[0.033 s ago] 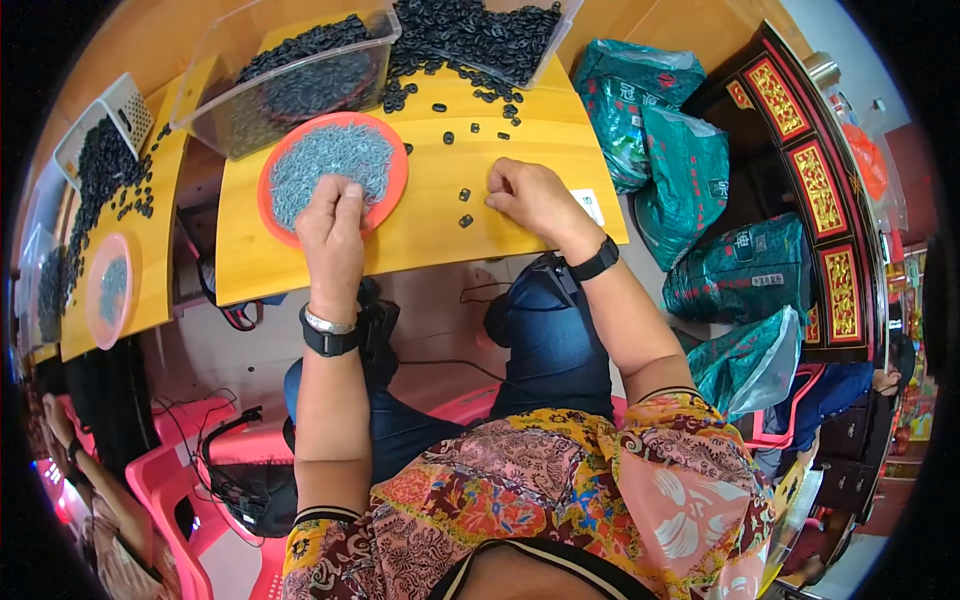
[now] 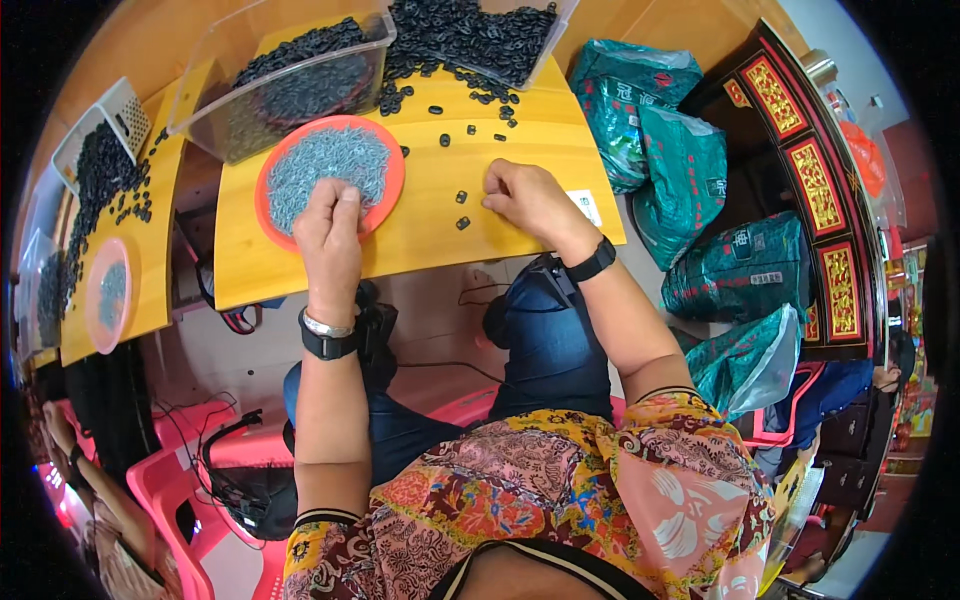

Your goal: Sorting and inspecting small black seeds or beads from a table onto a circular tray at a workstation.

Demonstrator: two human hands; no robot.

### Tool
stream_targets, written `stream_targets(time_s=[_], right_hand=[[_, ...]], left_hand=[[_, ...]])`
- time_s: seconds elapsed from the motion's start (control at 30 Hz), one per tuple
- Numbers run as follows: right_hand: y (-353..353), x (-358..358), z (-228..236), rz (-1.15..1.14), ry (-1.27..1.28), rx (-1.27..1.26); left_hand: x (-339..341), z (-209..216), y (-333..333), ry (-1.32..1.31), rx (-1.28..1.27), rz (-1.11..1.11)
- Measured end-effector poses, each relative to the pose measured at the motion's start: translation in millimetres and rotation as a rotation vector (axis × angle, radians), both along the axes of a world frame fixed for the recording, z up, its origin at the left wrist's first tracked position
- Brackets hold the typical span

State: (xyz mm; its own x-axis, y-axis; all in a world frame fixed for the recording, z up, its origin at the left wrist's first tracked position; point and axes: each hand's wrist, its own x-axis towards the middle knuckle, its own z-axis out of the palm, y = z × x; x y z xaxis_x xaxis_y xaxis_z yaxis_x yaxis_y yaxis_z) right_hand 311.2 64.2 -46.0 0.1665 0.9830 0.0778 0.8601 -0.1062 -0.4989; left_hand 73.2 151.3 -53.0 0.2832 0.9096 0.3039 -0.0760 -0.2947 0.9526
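Observation:
A red-orange round plate [image 2: 398,185] stands on the yellow table, heaped with thin, grey, screw-like pieces [image 2: 325,160]. My left hand [image 2: 330,220] is over the plate's near side, thumb pressed to curled fingers; anything pinched there is hidden. To the right, above the tabletop, my right hand [image 2: 530,200] has its fingers curled in and thumb against them, and I cannot make out what they hold. Just left of it lie two small black oval parts, a farther one [image 2: 461,197] and a nearer one [image 2: 462,223]. More such parts are scattered beyond.
A clear plastic bin [image 2: 280,100] of black parts stands behind the plate, and a second heap [image 2: 470,40] spills from another bin. Green woven bags [image 2: 680,170] stand right of the table [image 2: 430,240]. At left, another table bears a pink plate [image 2: 97,300] and a white basket [image 2: 120,115].
The table and its contents sit very slightly differently in the picture. Both hands keep nearly the same place and their fingers stay closed.

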Motion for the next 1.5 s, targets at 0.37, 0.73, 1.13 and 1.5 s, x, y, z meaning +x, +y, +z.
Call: stream_targets(time_s=[0.37,0.73,1.13,1.5], right_hand=[[41.3,-47.6,35.0,0.203,0.665,0.088],[59.7,-57.9,11.3,0.419,1.023,0.043],[57.8,-59.8,24.9,0.452,1.011,0.049],[75.3,1.5,1.4,-0.075,-0.008,0.355]], left_hand=[[8.0,1.4,-11.8,0.025,-0.059,-0.139],[11.5,5.2,-15.4,-0.048,-0.324,-0.239],[3.6,-1.1,-12.3,-0.132,-0.342,-0.275],[-6.8,4.4,-1.4,-0.311,-0.356,-0.021]])
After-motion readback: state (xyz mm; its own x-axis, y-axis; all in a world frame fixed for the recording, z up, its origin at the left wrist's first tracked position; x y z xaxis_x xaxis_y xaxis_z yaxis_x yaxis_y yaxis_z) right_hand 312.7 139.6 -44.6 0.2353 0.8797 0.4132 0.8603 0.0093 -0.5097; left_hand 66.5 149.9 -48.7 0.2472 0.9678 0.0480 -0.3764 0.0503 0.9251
